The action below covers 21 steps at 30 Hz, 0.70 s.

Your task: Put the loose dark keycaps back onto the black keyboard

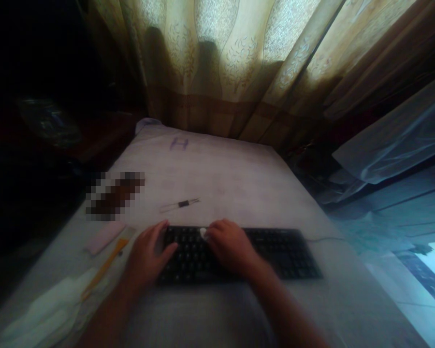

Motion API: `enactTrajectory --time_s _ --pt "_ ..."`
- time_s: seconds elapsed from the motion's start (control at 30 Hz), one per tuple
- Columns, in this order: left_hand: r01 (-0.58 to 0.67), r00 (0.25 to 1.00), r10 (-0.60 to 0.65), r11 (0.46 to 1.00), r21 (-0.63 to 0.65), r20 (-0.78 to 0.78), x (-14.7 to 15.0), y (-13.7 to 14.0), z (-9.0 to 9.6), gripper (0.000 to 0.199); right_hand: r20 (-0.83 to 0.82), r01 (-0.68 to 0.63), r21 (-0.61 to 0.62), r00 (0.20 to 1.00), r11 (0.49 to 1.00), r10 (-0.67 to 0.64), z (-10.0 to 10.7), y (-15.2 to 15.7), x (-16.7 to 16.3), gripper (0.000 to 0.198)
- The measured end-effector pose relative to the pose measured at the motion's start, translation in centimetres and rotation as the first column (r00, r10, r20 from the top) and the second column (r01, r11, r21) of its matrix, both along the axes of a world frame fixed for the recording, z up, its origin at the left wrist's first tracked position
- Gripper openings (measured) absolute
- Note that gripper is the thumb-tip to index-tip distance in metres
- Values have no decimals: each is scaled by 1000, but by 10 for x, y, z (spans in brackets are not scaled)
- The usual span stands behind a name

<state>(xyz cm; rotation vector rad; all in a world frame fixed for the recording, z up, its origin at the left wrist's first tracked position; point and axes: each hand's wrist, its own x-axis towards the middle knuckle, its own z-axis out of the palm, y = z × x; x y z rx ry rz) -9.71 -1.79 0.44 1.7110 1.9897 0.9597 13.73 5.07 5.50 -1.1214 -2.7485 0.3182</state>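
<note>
A black keyboard lies across the near part of the cloth-covered surface. At its left end is my left hand, its thumb over the keys and its fingers along the edge, holding that end. My right hand is closed over the middle of the keys, pinching a small white wad that looks like tissue or cotton. The wad touches the upper rows of keys. Most of it is hidden under my fingers.
Tweezers lie beyond the keyboard. To the left are a yellow-handled brush, a pink block, a crumpled white cloth and a blurred-out brown object. A cable runs right. Curtains hang behind.
</note>
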Motion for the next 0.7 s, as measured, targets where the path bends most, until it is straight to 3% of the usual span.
enactTrajectory --time_s 0.17,0.33,0.4,0.5,0.57,0.63,0.7 --pt "156 971 -150 988 16 -184 0 -6 -14 81 -180 69 -3 981 998 -69 -10 -3 9 22" --pt "286 913 -299 954 -88 -276 4 -17 -22 110 -453 304 44 855 952 -253 -13 12 59 20" --pt "276 911 -299 954 -120 -282 6 -19 -24 112 -481 470 31 781 882 -399 -17 22 95 24" --pt "245 920 -271 962 -122 -285 7 -17 -27 101 -521 747 -32 554 664 -649 -28 32 148 41" --pt "232 925 -257 965 -118 -280 7 -16 -28 90 -520 809 -154 422 567 -743 -35 34 171 52" --pt "224 929 -249 967 -119 -273 8 -15 -27 82 -529 805 -267 337 529 -779 -38 33 182 58" --pt "212 933 -235 971 -111 -272 8 -13 -27 78 -540 778 -346 292 524 -790 -36 31 182 58"
